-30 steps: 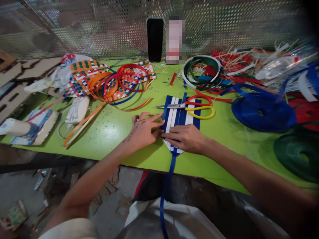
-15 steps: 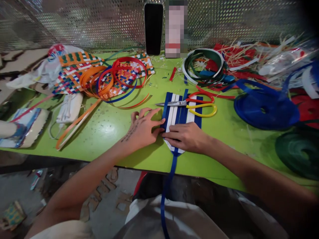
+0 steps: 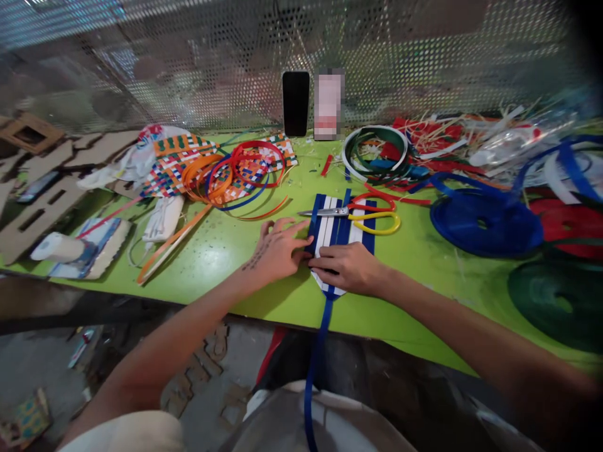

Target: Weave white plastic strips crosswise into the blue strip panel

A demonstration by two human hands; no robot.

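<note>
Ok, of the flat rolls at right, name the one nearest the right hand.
The blue roll; the red roll and dark green roll both lie farther from the right hand.

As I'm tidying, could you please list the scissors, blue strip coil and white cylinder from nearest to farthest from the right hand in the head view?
1. Scissors: just beyond the right hand, on the blue and white strips.
2. Blue strip coil: off to the right.
3. White cylinder: at the far left of the green table.

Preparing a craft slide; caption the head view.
Left hand and right hand touch blue and white strips, scissors lying across them.
</note>
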